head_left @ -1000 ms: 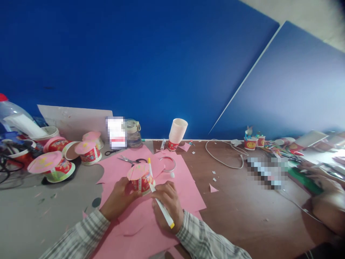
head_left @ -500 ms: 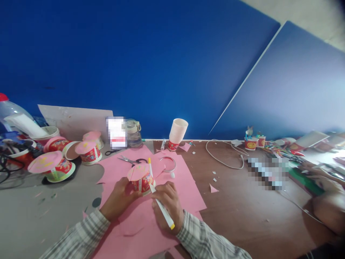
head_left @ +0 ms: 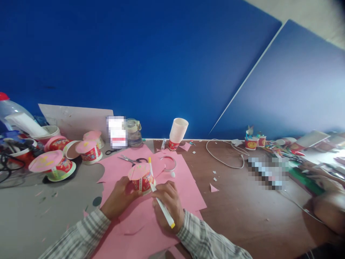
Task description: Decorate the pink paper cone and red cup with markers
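Observation:
My left hand (head_left: 122, 196) is closed round the left side of a short red patterned paper cup (head_left: 142, 182), topped by a pink paper disc (head_left: 138, 171). Between the fingers of my right hand (head_left: 169, 201) is a white marker (head_left: 165, 211) with a yellow end, its tip at the right side of the cup. Both hands are over pink paper sheets (head_left: 185, 194). Just behind the cup lie scissors (head_left: 134, 160), a yellow marker cap (head_left: 150, 163) and a roll of clear tape (head_left: 168, 163).
Similar cups with pink discs (head_left: 45, 162) stand at the left. Behind the paper are a water bottle (head_left: 134, 133) and a tilted stack of paper cups (head_left: 178, 133). A white cable (head_left: 225, 163) and paper scraps (head_left: 214, 187) lie right; another person's hand (head_left: 325, 180) is at far right.

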Demonstrator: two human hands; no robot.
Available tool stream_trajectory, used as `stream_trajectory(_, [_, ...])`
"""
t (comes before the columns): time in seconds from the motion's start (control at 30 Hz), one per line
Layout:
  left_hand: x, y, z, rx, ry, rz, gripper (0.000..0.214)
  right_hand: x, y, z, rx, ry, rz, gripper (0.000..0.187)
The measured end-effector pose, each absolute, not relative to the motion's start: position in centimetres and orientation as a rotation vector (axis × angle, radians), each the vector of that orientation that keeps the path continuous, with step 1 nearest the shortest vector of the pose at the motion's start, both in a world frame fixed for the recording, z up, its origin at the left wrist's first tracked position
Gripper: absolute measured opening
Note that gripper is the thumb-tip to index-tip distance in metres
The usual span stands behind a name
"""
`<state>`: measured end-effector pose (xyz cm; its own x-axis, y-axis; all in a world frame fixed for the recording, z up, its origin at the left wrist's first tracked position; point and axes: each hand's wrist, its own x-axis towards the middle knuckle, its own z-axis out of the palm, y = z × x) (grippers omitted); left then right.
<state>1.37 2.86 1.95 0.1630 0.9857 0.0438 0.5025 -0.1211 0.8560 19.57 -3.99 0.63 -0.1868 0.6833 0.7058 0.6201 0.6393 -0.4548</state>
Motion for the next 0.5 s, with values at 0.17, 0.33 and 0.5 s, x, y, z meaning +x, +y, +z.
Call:
stream_trajectory(0.17, [1.34, 2.83, 1.98, 1.726, 1.403, 0.877, 0.04, 19.57, -4.06, 0.67, -1.03, -1.88, 0.08, 0.017])
stream_trajectory(0.33, [1.4, 2.77, 2.09, 1.719, 1.405, 0.883, 0.036, 19.55, -4.08, 0.66, -1.033, -1.899, 0.084, 0.016])
stream_trajectory(0.5, [1.36, 2.85, 2.0, 1.715, 1.387, 0.879, 0.036, 19.49, -4.09, 0.48, -1.027, -1.89, 0.066, 0.015])
